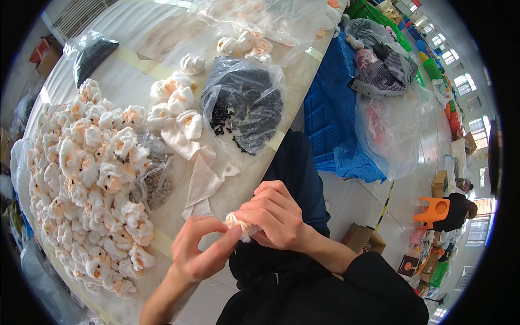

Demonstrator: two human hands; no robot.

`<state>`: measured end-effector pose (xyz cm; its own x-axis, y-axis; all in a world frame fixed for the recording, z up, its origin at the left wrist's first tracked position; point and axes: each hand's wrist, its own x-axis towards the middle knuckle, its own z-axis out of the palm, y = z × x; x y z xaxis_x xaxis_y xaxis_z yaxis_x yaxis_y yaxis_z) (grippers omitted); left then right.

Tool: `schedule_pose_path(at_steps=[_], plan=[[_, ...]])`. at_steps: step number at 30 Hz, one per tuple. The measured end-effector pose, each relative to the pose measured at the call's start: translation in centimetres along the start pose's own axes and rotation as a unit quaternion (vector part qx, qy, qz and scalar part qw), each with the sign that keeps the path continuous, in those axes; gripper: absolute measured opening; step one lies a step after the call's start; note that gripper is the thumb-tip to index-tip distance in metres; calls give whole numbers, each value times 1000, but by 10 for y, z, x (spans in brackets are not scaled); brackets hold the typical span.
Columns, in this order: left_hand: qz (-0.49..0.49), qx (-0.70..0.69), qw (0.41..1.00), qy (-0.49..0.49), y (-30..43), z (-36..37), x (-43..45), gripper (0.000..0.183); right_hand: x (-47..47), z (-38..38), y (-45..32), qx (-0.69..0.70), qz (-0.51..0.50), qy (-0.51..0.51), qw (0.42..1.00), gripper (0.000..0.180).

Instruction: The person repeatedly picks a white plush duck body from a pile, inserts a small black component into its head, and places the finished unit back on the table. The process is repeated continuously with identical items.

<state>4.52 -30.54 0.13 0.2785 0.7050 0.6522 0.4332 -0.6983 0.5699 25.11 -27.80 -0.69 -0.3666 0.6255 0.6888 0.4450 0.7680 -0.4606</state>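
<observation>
Between my two hands, in front of my lap at the table's edge, is a small cream-and-white plush piece (240, 228). My left hand (203, 248) pinches it from the left with thumb and index finger. My right hand (276, 217) grips its other side with bent fingers, hiding part of it. Just beyond lies a strip of pale fabric (201, 164) on the table. Close to it is a clear plastic bag (243, 101) with small black plastic parts (220, 118) at its mouth. Several white plush pieces (178, 99) lie beside that bag.
A large heap of white plush pieces (93, 183) covers the table's left side. Beside it lies a clear bag of small beige parts (158, 187). A blue crate (321, 122) stands right of the table, and a cardboard box (363, 239) on the floor. A person (453, 211) sits farther off.
</observation>
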Motion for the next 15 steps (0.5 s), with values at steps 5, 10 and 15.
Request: schedule_pose_path(at_steps=[5, 10, 15], plan=[[-33, -32, 999, -27, -2, 0, -3, 42, -3, 2, 1, 6, -9, 4, 1000, 21], [-60, -59, 996, -44, -4, 0, -3, 41, -10, 6, 3, 24, -7, -7, 1000, 22], [-94, -100, 990, -44, -3, -2, -3, 42, -10, 8, -1, 15, -6, 1, 1000, 23]])
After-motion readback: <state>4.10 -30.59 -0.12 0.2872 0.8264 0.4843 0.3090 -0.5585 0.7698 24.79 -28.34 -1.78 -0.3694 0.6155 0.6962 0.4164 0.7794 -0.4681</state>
